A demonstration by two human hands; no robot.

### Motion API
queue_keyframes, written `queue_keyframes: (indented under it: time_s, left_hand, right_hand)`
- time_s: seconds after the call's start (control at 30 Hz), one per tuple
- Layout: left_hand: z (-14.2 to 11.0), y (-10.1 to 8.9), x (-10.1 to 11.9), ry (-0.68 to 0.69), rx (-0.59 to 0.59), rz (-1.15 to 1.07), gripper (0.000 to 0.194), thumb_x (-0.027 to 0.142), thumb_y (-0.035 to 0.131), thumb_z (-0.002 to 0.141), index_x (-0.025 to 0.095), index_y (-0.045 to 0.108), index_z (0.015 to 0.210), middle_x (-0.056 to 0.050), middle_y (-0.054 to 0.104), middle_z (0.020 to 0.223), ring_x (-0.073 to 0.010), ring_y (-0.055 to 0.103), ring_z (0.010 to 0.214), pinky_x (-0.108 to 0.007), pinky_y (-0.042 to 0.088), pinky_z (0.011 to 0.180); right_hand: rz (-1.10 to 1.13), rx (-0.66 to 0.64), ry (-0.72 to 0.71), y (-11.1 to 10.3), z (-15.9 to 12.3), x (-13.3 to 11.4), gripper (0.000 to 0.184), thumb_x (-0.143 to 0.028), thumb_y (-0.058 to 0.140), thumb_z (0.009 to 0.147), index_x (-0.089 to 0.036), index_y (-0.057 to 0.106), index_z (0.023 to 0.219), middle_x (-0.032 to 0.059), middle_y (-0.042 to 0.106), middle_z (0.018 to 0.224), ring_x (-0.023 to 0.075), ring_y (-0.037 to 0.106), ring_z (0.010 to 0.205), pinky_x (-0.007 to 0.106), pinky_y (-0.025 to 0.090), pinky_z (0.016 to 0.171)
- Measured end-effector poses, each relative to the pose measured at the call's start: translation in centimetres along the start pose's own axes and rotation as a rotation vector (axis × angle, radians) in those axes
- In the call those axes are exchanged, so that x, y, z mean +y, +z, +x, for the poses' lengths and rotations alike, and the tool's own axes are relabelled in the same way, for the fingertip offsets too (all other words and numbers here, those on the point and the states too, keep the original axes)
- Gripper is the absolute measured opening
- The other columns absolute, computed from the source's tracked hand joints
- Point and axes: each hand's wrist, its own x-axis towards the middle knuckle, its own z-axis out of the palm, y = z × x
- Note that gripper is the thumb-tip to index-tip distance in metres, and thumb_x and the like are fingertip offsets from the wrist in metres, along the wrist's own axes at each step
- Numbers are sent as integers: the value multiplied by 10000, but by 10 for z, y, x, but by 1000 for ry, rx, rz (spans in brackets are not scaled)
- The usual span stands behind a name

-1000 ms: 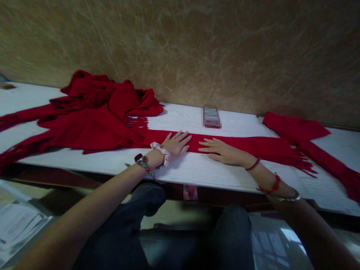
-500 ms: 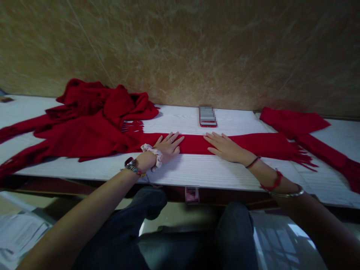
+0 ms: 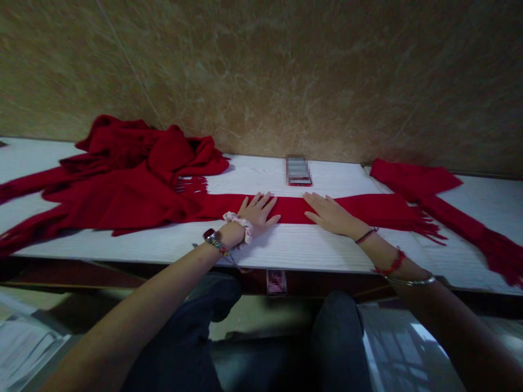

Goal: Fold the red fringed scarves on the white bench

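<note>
A long red fringed scarf [image 3: 290, 210] lies stretched flat along the white tabletop. My left hand [image 3: 259, 215] rests on it, palm down with the fingers spread. To the right of that, my right hand [image 3: 329, 213] also lies flat on the scarf, its fingers straight and the thumb apart. A short stretch of red cloth shows between the two hands. Leftward the scarf runs up to a crumpled heap of red cloth [image 3: 139, 163] with fringed ends. Its right end finishes in loose tassels [image 3: 431, 224].
Behind the scarf a phone [image 3: 298, 170] lies near the marbled wall [image 3: 261, 76]. Another red scarf [image 3: 417, 179] is folded at the right, its fringe reaching the front edge. The white tabletop [image 3: 302, 247] is narrow, with my knees below it. Papers [image 3: 28, 345] sit low at the left.
My left hand slid left along the scarf, then back to the right. The right hand shifted slightly right of where it was and stays flat. The view has tilted a little.
</note>
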Motion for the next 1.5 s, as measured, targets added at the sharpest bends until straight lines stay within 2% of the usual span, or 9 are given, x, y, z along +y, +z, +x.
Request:
queue_keyframes:
  time_s: [0.23, 0.33, 0.5, 0.63, 0.97, 1.17, 1.27, 1.4, 1.5]
  left_hand:
    - [-14, -10, -26, -114, -79, -27, 702, 571, 285, 866, 165, 178, 1428, -80, 122, 1489, -274, 102, 1362, -501, 146, 1073]
    - [-13, -13, -22, -111, -70, -20, 714, 595, 267, 865, 150, 210, 1421, -115, 128, 1484, -303, 100, 1357, -510, 153, 1066]
    - [-4, -9, -5, 72, 33, 6, 653, 563, 280, 884, 182, 238, 1414, -92, 150, 1483, -289, 112, 1358, -491, 149, 1073]
    - [0, -3, -4, 80, 15, -9, 629, 546, 276, 891, 191, 254, 1409, -82, 183, 1476, -297, 145, 1350, -487, 168, 1068]
    - [-3, -5, -8, 67, -11, -11, 629, 541, 279, 889, 197, 238, 1414, -75, 170, 1480, -293, 131, 1353, -481, 169, 1069]
    - [-5, -12, -6, 38, -55, -50, 633, 538, 293, 886, 196, 231, 1415, -80, 166, 1480, -291, 116, 1356, -490, 158, 1071]
    - [-3, -14, -6, 25, -78, -64, 637, 548, 284, 884, 204, 223, 1417, -81, 151, 1484, -295, 101, 1358, -515, 138, 1067]
    - [13, -14, 16, 40, -26, -71, 658, 582, 256, 880, 179, 277, 1399, -121, 190, 1471, -317, 111, 1353, -558, 138, 1048]
    - [29, -13, 46, 173, 60, -83, 661, 592, 253, 879, 185, 274, 1400, -111, 180, 1475, -287, 119, 1358, -539, 148, 1057]
  right_hand:
    - [51, 34, 106, 1, -16, 33, 542, -378, 227, 896, -102, 372, 1340, 143, 375, 1398, 251, 327, 1294, 476, 297, 1036]
    - [76, 67, 84, -6, -4, 20, 541, -392, 235, 898, -116, 369, 1344, 133, 367, 1406, 240, 298, 1310, 465, 274, 1051]
    - [47, 43, 9, -11, 13, -15, 535, -382, 235, 907, -114, 359, 1353, 126, 330, 1427, 237, 266, 1323, 463, 270, 1049]
    - [-42, 16, 18, 0, 3, -15, 537, -370, 209, 913, -129, 308, 1382, 114, 308, 1439, 273, 283, 1312, 518, 290, 1020]
    - [-367, -17, 239, -9, -51, 63, 509, -360, 215, 910, -125, 419, 1313, 171, 437, 1349, 350, 394, 1226, 558, 389, 897]
    - [-257, -58, 379, -14, -83, 125, 497, -274, 198, 897, -124, 420, 1316, 141, 454, 1344, 281, 412, 1235, 504, 377, 965]
    - [-193, -60, 404, -17, -91, 141, 503, -260, 201, 885, -108, 433, 1305, 152, 477, 1321, 260, 400, 1248, 494, 357, 994]
    - [-224, 52, 448, -25, -84, 124, 525, -352, 195, 901, -124, 433, 1309, 162, 404, 1376, 334, 329, 1279, 582, 345, 951]
    - [-225, 94, 329, -27, -70, 96, 517, -363, 183, 913, -159, 412, 1330, 131, 357, 1413, 325, 285, 1302, 571, 321, 974]
